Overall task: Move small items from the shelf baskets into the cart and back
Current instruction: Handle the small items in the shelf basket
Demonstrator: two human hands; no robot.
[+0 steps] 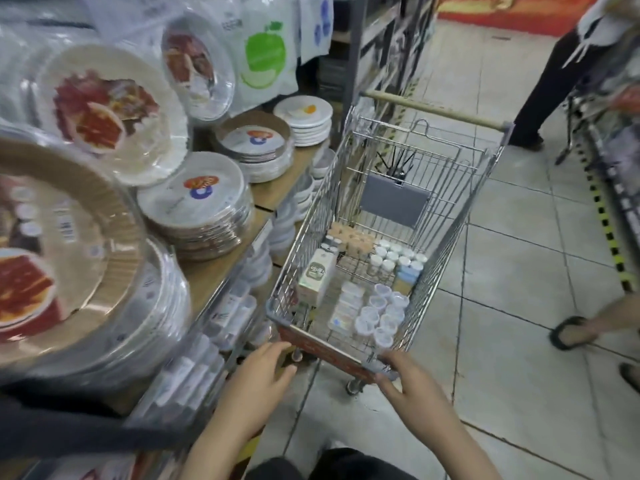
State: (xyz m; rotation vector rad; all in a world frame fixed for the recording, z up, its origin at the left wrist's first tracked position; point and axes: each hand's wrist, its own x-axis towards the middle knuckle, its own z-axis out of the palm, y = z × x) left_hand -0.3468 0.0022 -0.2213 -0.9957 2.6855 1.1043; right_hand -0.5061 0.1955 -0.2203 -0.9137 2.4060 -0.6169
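Cart (346,356) near edge: we're gripping its corner with right hand (407,384), fingers curled over the rim; left hand (266,370) hovering beside it, fingers spread.

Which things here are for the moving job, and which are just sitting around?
For the job:
cart
small white cups in the cart
white-capped bottles in the cart
left hand and right hand at the cart's near end

Just sitting around:
plate stacks on the shelf
green-printed bag
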